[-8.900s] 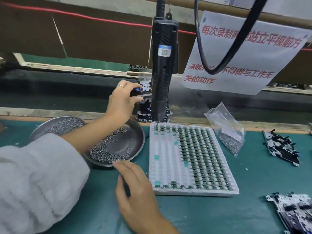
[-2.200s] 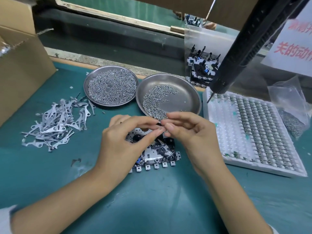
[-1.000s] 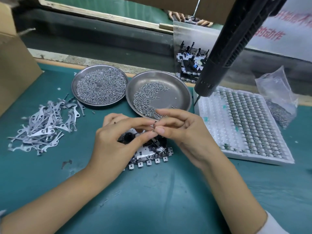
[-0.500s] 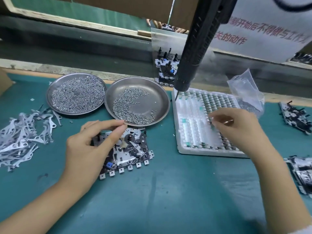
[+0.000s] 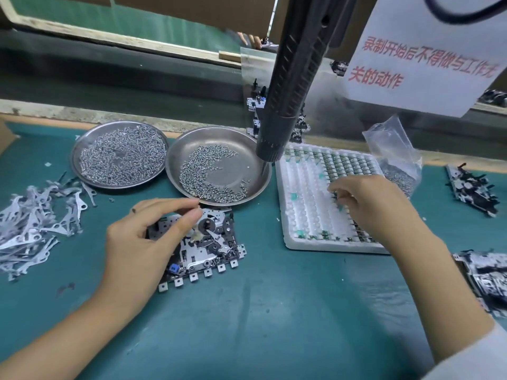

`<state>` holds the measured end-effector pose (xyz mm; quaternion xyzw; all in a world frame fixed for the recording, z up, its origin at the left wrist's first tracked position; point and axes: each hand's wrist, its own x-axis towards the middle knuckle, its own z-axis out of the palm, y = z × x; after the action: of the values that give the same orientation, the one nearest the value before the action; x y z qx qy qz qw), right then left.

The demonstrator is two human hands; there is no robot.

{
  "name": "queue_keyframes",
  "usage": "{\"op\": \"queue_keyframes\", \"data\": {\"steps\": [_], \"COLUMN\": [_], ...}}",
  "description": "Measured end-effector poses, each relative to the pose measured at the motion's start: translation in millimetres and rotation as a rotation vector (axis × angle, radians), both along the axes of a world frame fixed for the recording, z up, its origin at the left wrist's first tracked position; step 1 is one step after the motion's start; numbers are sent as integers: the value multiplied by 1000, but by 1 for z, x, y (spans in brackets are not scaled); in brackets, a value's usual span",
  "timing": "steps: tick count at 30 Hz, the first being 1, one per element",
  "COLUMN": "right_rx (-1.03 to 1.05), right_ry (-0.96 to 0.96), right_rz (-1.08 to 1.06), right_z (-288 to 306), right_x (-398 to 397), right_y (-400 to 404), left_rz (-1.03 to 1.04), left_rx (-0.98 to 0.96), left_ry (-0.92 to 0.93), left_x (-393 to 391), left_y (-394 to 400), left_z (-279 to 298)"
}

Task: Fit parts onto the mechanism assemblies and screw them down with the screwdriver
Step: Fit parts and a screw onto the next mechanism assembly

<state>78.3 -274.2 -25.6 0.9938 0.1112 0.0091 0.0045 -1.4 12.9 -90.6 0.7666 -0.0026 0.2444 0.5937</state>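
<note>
A mechanism assembly (image 5: 208, 250) lies flat on the green mat. My left hand (image 5: 142, 242) rests over its left side, thumb and forefinger pinched together above it on something too small to make out. My right hand (image 5: 367, 207) reaches into the white foam tray (image 5: 301, 215) and pinches one of the small green components in its rows. The black electric screwdriver (image 5: 290, 86) hangs untouched above the tray's far left corner, tip down.
Two steel dishes hold screws: a full one (image 5: 72, 163) at the left, a half-empty one (image 5: 236, 165) beside it. Metal levers (image 5: 33, 223) are piled far left. A plastic bag (image 5: 395, 152), more assemblies (image 5: 472, 187) (image 5: 488, 275) and a paper sign (image 5: 422, 58) sit right.
My right hand has left my left hand over the assembly and gone right to the foam tray. My left hand keeps its pinch above the assembly.
</note>
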Motion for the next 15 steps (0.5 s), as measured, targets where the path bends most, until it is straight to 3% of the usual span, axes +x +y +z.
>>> {"op": "queue_keyframes", "data": {"steps": [2, 5, 10, 12, 15], "right_rx": [33, 393, 1085, 1232, 1357], "right_ry": [-40, -46, 442, 552, 563], "right_rz": [19, -5, 123, 180, 168], "right_z": [4, 17, 14, 0, -19], "right_x": [-2, -14, -45, -50, -50], "right_y": [-4, -4, 46, 74, 106], "left_rz": [-11, -29, -50, -56, -64], "left_rx": [-2, 15, 61, 74, 96], "left_ry": [-1, -15, -35, -38, -46], "left_x": [-1, -1, -2, -1, -1], "left_y": [0, -2, -2, -2, -2], "left_z": [1, 2, 2, 1, 0]}}
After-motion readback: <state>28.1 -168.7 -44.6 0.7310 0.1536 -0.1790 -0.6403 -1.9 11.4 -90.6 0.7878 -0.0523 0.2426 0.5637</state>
